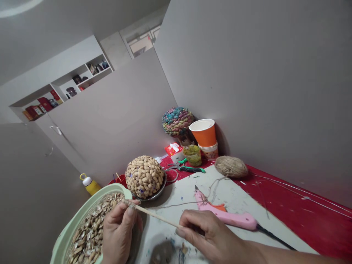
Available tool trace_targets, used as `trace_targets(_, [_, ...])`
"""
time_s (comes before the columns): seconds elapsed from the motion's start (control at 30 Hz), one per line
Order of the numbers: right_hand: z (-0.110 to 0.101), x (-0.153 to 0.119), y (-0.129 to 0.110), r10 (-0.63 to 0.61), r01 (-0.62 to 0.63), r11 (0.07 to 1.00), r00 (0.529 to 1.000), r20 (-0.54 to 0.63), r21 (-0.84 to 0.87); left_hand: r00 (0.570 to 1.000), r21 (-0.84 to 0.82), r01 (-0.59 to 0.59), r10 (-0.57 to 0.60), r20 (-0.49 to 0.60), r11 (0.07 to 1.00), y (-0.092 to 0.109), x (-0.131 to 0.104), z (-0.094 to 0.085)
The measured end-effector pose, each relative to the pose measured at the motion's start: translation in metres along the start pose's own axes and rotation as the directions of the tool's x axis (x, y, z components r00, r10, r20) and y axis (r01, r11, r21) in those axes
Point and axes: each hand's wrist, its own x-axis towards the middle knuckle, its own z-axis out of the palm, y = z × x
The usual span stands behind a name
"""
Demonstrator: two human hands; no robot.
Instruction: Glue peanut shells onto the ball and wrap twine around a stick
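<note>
A thin wooden stick (158,215) runs between my two hands above the board. My left hand (121,225) pinches its left end, where twine appears to be wrapped round it. Thumb and fingers of my right hand (210,234) grip the other end. A strand of twine (176,204) trails across from near my left hand to the twine ball (231,167) at the back. Beyond my right hand lies a pink hot glue gun (233,218) with an orange trigger and black cord. The twine passes over its front part.
A green basket (62,234) of nutshells stands at the left. Behind it a ball covered in peanuts (145,176) sits in a metal bowl. Pliers (189,168), an orange paper cup (204,135) and a colourful shell-covered ball (177,121) stand near the grey partition (261,91).
</note>
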Motion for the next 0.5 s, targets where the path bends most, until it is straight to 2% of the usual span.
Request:
trace_targets(0.23, [-0.002, -0.003, -0.007, -0.075, 0.078, 0.996, 0.995, 0.061, -0.050, 0.999, -0.005, -0.048, 0.048, -0.023, 0.999, 0.008, -0.004, 0.007])
trace_targets(0.4, [-0.001, 0.000, -0.004, -0.031, 0.030, 0.999, 0.995, 0.100, 0.012, 0.994, -0.012, -0.086, 0.085, -0.062, 0.996, 0.006, -0.006, 0.010])
trace_targets(0.5, [-0.001, 0.001, -0.001, 0.048, -0.049, 0.998, 0.998, 0.036, 0.035, 0.992, -0.017, -0.094, 0.092, -0.089, 0.995, 0.003, -0.005, 0.009])
